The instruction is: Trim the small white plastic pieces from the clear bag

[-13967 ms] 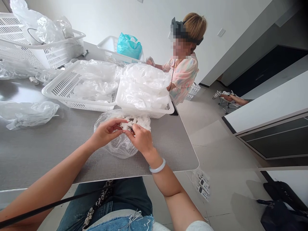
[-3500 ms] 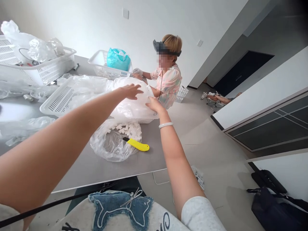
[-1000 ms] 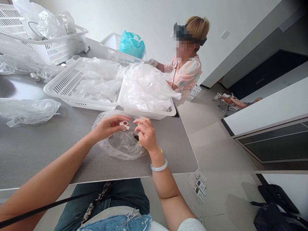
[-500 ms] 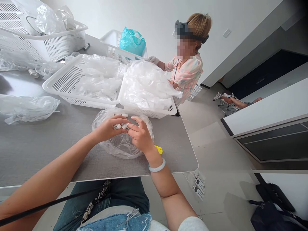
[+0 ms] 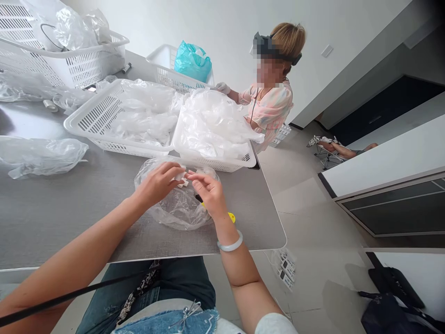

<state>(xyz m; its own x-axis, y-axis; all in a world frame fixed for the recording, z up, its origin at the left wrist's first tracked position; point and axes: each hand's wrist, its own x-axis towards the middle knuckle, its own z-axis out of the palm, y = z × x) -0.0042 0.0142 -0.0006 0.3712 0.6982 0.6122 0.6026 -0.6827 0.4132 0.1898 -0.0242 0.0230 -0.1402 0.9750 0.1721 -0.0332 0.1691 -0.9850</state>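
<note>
My left hand [image 5: 157, 183] and my right hand [image 5: 209, 193] meet above an open clear plastic bag [image 5: 175, 209] on the grey table [image 5: 69, 204]. Both pinch a small white plastic part [image 5: 181, 176] between their fingertips. More small white parts lie in the bag under my hands, mostly hidden. A yellow-handled knife [image 5: 230, 216] lies beside the bag, largely covered by my right wrist, which wears a pale bangle.
Two white slotted baskets [image 5: 93, 121] [image 5: 222, 162] full of clear plastic bags stand just behind the bag. Loose plastic [image 5: 41, 155] lies at the left. Further baskets sit at the back. A person in a headset [image 5: 269, 99] works at the table's far end.
My hands stayed over the bag; the right hand shifted slightly right and its fingertips now pinch the white part together with the left. The knife's yellow end is more covered.
</note>
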